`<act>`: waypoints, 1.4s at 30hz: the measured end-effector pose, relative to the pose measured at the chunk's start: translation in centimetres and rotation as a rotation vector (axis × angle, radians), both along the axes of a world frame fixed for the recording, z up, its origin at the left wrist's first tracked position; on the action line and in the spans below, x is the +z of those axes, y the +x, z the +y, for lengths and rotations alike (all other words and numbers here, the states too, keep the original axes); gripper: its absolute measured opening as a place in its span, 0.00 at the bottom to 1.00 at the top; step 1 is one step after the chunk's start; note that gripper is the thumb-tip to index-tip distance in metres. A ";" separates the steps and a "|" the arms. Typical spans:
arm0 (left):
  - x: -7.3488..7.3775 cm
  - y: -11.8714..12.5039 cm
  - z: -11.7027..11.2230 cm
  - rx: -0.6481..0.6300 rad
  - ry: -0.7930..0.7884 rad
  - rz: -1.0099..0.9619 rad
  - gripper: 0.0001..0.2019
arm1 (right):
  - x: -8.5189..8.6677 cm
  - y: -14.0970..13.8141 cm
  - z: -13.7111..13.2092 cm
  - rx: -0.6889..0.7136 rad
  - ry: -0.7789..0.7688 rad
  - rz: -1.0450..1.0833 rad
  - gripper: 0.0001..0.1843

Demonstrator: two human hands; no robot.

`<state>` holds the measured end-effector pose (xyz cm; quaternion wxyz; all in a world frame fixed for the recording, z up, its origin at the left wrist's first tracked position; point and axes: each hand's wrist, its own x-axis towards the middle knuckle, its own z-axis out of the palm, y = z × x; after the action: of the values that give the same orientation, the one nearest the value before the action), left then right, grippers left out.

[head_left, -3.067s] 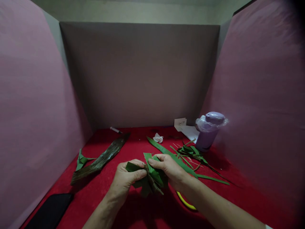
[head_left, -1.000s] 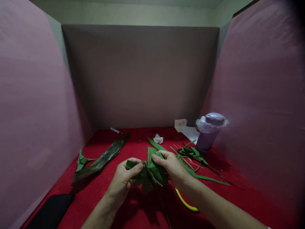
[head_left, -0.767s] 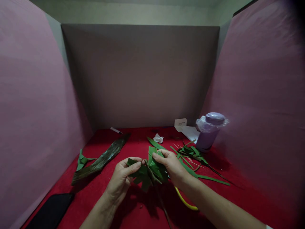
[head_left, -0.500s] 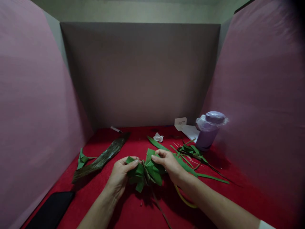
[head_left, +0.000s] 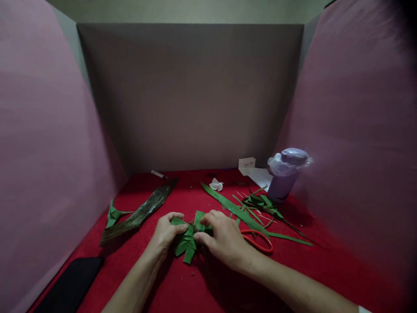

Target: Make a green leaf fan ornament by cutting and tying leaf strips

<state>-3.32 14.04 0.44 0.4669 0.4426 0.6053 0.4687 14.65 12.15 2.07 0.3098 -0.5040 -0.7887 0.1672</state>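
Observation:
A folded piece of green leaf strips (head_left: pixel 188 240) lies low on the red cloth (head_left: pixel 182 287), held between both hands. My left hand (head_left: pixel 166 232) pinches its left side, fingers curled round the leaf. My right hand (head_left: pixel 224 242) covers its right side from above, fingers bent and pressed on the leaf. Part of the piece is hidden under my right hand.
Red-handled scissors (head_left: pixel 260 241) lie just right of my right hand. Long green leaves (head_left: pixel 228 205) and scraps (head_left: pixel 262 203) lie behind, a dark leaf (head_left: pixel 140 213) and a folded bit (head_left: pixel 112 215) to the left. A purple cup (head_left: pixel 285 174), papers (head_left: pixel 257 174), a pen (head_left: pixel 158 174), a black phone (head_left: pixel 70 282). Panels wall three sides.
Both hands have lowered the leaf piece toward the cloth. My right hand has turned palm down over it. The scissors' red handle now shows where a yellow loop showed before.

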 end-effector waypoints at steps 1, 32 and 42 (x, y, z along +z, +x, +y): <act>0.0 -0.1 0.1 0.005 0.008 0.044 0.19 | 0.0 -0.2 -0.4 -0.010 0.016 -0.066 0.08; 1.6 1.4 -2.2 -0.340 0.275 0.654 0.09 | -2.6 -1.0 -1.4 -0.055 -0.047 -0.088 0.03; 1.4 0.4 -1.1 -0.323 0.072 0.932 0.07 | -2.9 -1.0 -1.4 -0.041 -0.052 -0.058 0.03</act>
<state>-2.92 12.96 1.82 0.1977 0.7091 0.6568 0.1634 13.65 10.71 -0.81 0.2770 -0.5325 -0.7823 0.1666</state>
